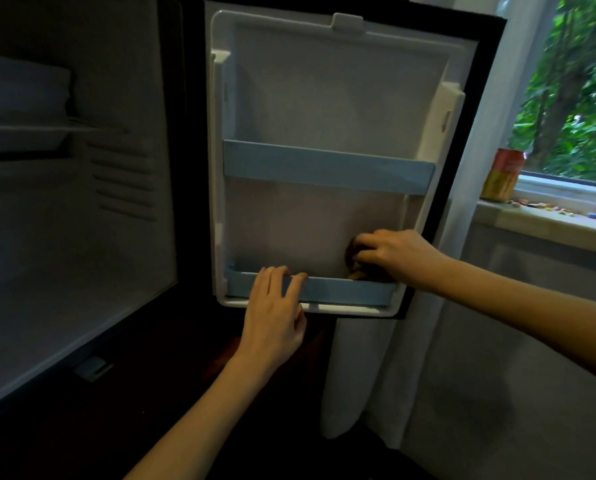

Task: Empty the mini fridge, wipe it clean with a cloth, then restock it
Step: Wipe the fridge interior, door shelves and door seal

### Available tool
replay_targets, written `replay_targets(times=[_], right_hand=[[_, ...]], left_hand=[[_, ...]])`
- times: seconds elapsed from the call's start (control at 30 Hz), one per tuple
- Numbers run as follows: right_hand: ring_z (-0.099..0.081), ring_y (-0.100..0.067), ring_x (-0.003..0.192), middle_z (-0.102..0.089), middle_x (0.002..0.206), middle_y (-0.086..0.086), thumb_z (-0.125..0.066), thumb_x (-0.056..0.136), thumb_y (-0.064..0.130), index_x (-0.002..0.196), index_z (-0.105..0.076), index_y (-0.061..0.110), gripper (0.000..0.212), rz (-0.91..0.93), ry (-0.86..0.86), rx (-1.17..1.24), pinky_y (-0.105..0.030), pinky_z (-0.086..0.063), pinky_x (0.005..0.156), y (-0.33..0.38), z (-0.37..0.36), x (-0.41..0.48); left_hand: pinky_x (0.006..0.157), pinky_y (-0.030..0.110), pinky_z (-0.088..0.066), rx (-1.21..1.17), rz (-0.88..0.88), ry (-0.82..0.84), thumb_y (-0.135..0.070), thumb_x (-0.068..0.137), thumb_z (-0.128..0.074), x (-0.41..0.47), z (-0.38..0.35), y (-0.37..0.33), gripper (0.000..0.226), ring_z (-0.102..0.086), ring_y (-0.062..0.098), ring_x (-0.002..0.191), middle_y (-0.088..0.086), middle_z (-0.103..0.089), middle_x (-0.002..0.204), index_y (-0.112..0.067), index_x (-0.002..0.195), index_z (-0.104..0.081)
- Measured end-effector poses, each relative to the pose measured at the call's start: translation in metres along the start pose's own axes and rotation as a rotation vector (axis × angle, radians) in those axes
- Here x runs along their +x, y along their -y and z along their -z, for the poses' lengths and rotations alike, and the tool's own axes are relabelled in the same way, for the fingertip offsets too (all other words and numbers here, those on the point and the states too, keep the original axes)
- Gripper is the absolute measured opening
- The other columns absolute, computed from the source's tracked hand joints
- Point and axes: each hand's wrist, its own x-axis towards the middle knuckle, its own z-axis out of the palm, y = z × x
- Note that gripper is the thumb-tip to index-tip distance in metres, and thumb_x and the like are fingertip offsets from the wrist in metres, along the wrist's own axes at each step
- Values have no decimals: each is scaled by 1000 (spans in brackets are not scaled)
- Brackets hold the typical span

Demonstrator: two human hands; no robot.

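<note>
Scene: a head-worn camera looks down at an open mini fridge (81, 237), its door (324, 98) swung out to the right.
Fridge inside: dim and white, with no food or drink in view on the floor or shelf.
Door shelves: two blue rails cross the door, an upper rail (324, 168) and a lower rail (352, 289); nothing stands behind either.
Cloth: a dark, bunched cloth (352, 252) sits in the right corner of the bottom door shelf, against the door lining just above the lower rail.
Right hand: the right hand (393, 254) has its fingers curled tightly round the cloth and presses it into that corner.
Left hand: the left hand (275, 306) lies on the left part of the lower rail, fingers fairly straight and spread over its top edge, holding nothing; it appears to steady the door.
Progress: emptying looks done, and wiping seems under way at the bottom of the door. Which surfaces are already wiped cannot be told. Restocking has not begun.
Nearby: a red and yellow can (502, 174) stands on the windowsill (549, 223), well apart from the fridge, behind a white curtain (393, 375).
</note>
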Motion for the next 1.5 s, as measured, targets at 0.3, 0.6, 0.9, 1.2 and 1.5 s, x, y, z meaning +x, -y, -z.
replay_targets(times=[0.3, 0.6, 0.9, 1.2, 1.5], right_hand=[[-64, -27, 69, -68, 97, -13, -55, 87, 15, 82, -71, 10, 18, -145, -342, -139, -28, -47, 43, -23, 6, 19], [-66, -24, 102, -65, 125, -6, -49, 84, 14, 110, -72, 14, 35, 47, -183, -63, -25, -51, 47, 8, -39, -2], [-70, -25, 91, -67, 121, -3, -56, 88, 11, 121, -67, 22, 36, 93, 112, -21, -30, -56, 58, 9, -29, 41], [-60, -29, 116, -57, 133, -14, -50, 91, 24, 144, -43, 18, 54, 34, 92, -45, -40, -50, 93, 11, -6, 121], [-55, -29, 121, -50, 141, -14, -37, 95, 35, 132, -57, 9, 50, 326, 68, 196, -34, -42, 102, 39, -1, 141]], left_hand=[[100, 49, -45, -3, 29, 7, -18, 65, -75, 5, -3, -6, 57, -50, 35, 108, 17, -55, 114, -7, 119, -59], [102, 50, -44, 6, 16, -17, -17, 65, -76, 1, -4, -4, 58, -49, 33, 108, 16, -55, 114, -8, 120, -60], [103, 49, -44, 4, 31, 15, -19, 63, -77, 1, -2, -6, 62, -51, 36, 112, 18, -56, 116, -8, 121, -60], [100, 48, -45, -6, 37, 77, -21, 62, -77, -3, 3, -5, 65, -56, 42, 115, 21, -58, 121, -9, 122, -60], [114, 46, -31, 83, 125, 119, -14, 69, -68, -51, 28, 47, 97, -19, 28, 147, 15, -19, 159, -1, 152, -18]])
